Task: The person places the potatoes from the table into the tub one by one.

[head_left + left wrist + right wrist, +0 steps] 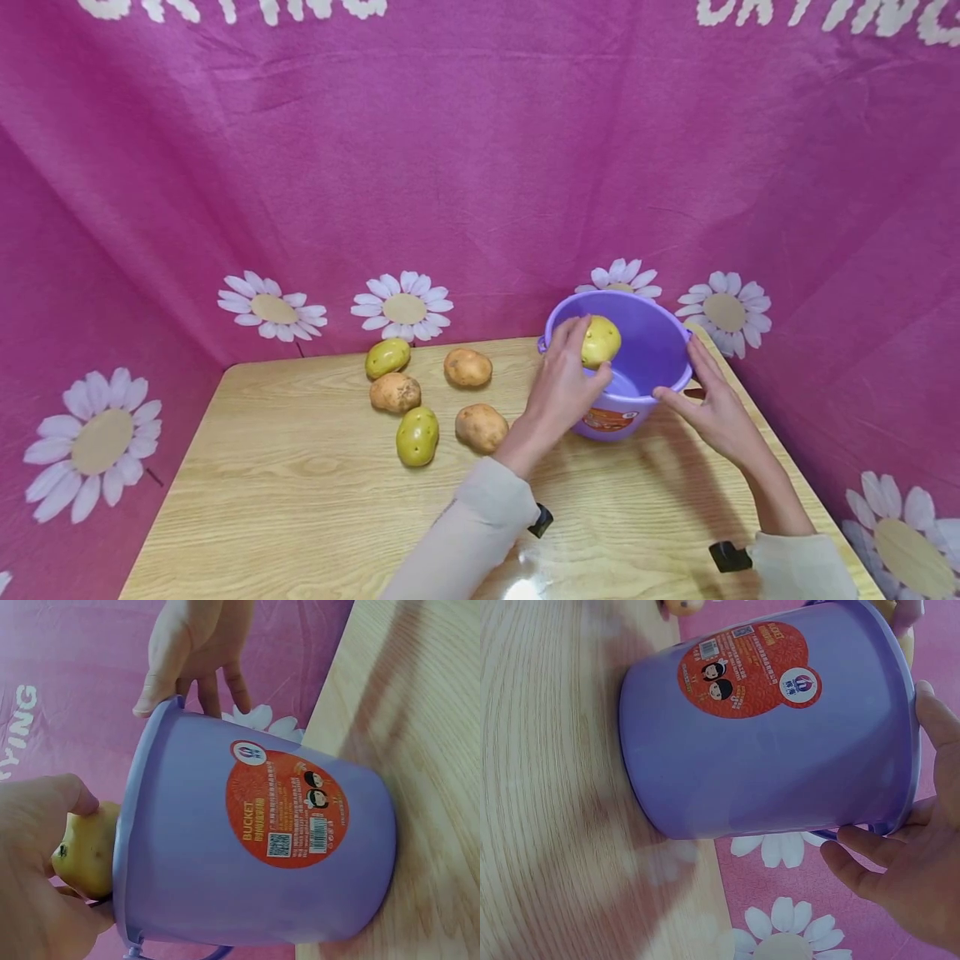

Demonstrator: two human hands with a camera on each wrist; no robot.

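A yellow potato (602, 342) is gripped by my left hand (561, 379), just above the mouth of a purple bucket (660, 333). In the left wrist view, the potato (91, 853) shows between thumb and fingers beside the rim. My right hand (712, 404) holds the bucket's right side, with its thumb on the near rim. Seen from the right wrist, the fingers of that hand (915, 862) lie outside by the handle joint. The bucket stands upright on the table and carries a red label (289, 802).
Left of the bucket lie several potatoes: two yellow-green ones (417, 437) and three brown ones (482, 427). They rest on a wood-grain table (300, 500). A pink cloth (450, 183) with printed daisies hangs behind and along both sides.
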